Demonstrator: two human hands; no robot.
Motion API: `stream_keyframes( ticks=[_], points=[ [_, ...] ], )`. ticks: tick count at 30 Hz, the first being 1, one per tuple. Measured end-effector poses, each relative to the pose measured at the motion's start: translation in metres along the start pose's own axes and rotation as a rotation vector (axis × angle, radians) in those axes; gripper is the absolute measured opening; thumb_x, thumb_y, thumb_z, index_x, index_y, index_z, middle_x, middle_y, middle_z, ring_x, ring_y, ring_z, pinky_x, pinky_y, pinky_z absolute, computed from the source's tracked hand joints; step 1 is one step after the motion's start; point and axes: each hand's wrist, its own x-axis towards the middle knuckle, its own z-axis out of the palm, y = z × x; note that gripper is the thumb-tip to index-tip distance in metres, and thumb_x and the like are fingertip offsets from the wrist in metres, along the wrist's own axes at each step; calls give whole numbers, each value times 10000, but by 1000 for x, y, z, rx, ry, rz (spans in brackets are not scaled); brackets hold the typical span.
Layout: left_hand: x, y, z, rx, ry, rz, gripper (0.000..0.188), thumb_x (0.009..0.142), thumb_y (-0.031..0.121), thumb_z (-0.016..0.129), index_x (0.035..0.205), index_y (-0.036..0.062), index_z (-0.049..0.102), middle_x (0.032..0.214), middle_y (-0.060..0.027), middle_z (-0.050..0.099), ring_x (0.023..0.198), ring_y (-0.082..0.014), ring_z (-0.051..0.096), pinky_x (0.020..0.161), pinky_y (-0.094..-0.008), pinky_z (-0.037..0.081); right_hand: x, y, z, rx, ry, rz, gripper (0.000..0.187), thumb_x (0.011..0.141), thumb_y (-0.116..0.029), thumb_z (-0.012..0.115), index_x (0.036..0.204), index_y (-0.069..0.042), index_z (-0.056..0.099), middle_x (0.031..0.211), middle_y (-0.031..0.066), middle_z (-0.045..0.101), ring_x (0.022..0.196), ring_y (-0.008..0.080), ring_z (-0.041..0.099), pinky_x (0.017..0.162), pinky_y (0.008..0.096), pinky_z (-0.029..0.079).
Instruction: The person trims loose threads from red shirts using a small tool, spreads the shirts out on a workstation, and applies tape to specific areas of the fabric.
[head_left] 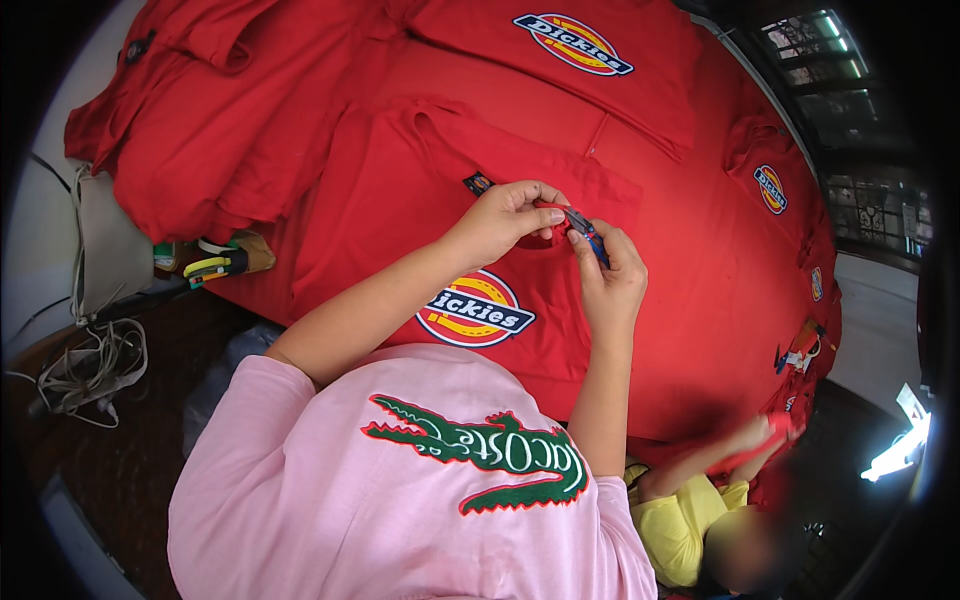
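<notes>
A red T-shirt (pixel 360 230) lies spread on the red-covered table in front of me. It bears a yellow, red and dark-blue emblem (pixel 478 312) on its chest and a small dark neck label (pixel 478 183). My left hand (pixel 510 222) is closed in a pinch on a bit of the shirt's red fabric by the collar. My right hand (pixel 615 272) grips small blue-and-black thread snips (pixel 588 238). The tips of the snips point up and left, right beside my left fingertips. Whether the blades touch the fabric or a thread is too small to tell.
Heaped red garments (pixel 220 130) lie at far left, and a folded red T-shirt (pixel 560 70) at the far side. More red shirts (pixel 770 185) line the right edge. A yellow cutter (pixel 215 268) sits at the left edge above coiled cables (pixel 95 370). A co-worker in yellow (pixel 690 520) handles red cloth at lower right.
</notes>
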Motion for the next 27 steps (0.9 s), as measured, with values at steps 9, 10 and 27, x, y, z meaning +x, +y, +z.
stream_keyframes(
  ticks=[9,10,27],
  points=[
    [8,-7,-13,370,-40,381,440,956,70,715,1383,84,610,1557,-93,424,1299,-181,551,1055,-351,498,-22,54,1,-16,112,343,265,942,-263,763,1042,-20,728,829,155,688,729,293,659,683,384,522],
    [-1,5,-18,510,1,392,504,940,59,724,1423,109,589,1627,-96,333,1385,-216,490,1098,-383,473,-30,70,-4,-99,89,432,294,951,-299,749,1048,-22,725,848,160,698,754,311,672,700,401,529],
    [-317,-93,-197,661,996,23,291,921,127,783,1163,-4,686,1026,-93,689,1032,-195,649,879,-315,532,-224,180,-54,-26,151,452,259,909,-213,795,988,12,693,972,139,642,829,260,625,743,381,512]
  ],
)
